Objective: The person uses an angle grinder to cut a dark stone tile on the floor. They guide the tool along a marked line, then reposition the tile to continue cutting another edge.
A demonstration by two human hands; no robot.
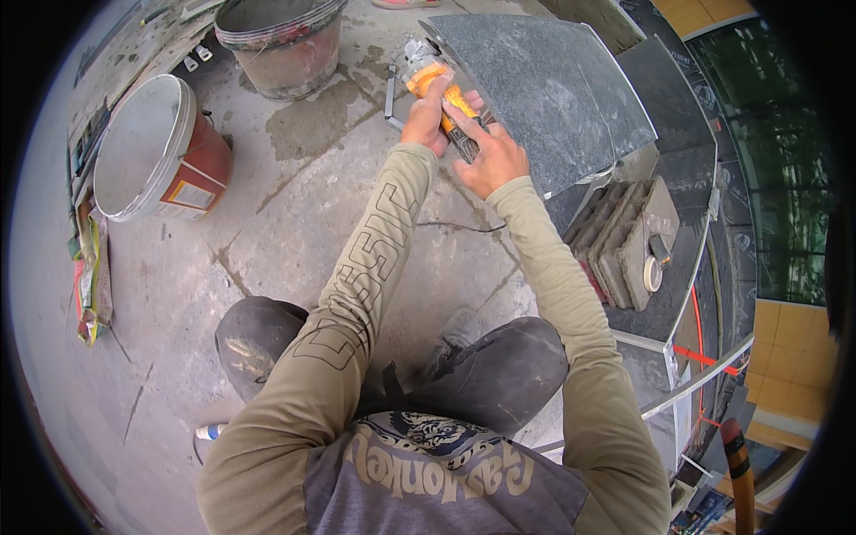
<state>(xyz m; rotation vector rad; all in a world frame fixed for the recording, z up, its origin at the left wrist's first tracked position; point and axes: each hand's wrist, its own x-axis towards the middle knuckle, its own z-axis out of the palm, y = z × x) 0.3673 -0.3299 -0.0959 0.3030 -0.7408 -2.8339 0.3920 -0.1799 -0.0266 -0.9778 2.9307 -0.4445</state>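
An orange and black angle grinder (432, 78) is in both my hands, its metal head pointing away from me beside the left edge of a large dark grey stone tile (553, 89). My left hand (424, 125) is closed round the grinder's body near the head. At the rear, my right hand (496, 162) grips the dark end, its index finger stretched along the body. The grinder's disc is too small to make out. A dark cord (459, 226) lies on the floor below my hands.
A whitish-rimmed red bucket (192, 165) tilts at the left; a dirty bucket (290, 62) stands behind it. To the right, a stack of grey ridged blocks (637, 234) carries a tape roll (654, 275). Colourful bags (93, 285) lie far left. A metal rail (695, 389) runs at right.
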